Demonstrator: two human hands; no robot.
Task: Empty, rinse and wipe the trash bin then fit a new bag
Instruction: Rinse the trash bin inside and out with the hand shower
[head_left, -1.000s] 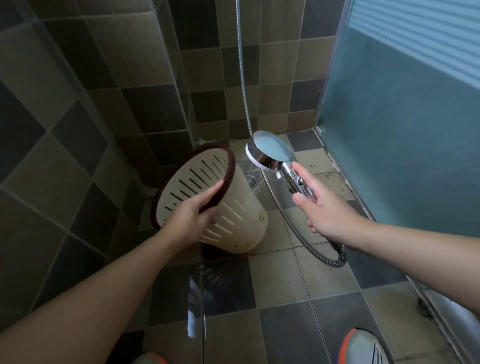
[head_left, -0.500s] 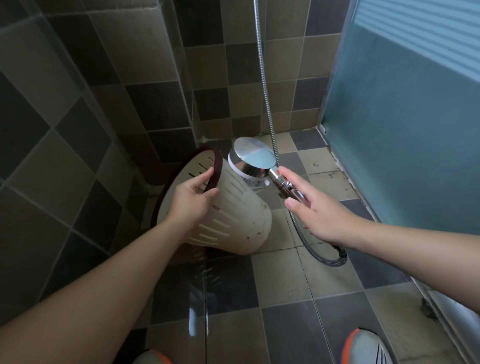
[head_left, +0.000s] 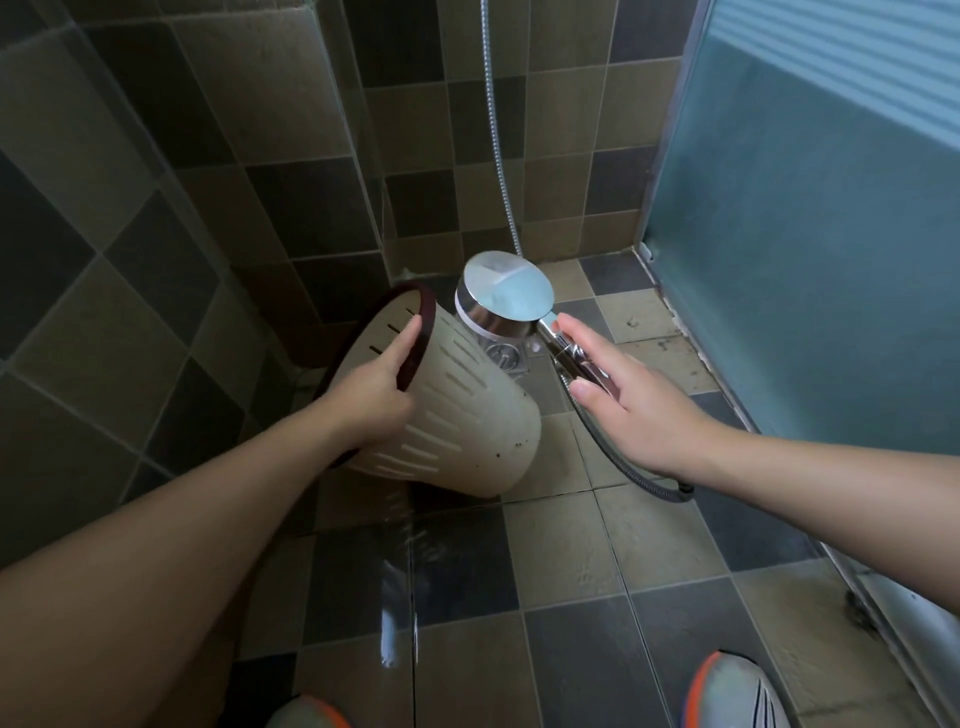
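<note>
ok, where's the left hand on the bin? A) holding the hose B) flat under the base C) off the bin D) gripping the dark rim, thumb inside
D: the left hand curls over the bin's dark rim, thumb inside the mouth, while the right hand holds the shower head by its handle.

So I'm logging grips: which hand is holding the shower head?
The right hand, curled round the shower head handle; the left hand grips the trash bin rim instead.
</note>
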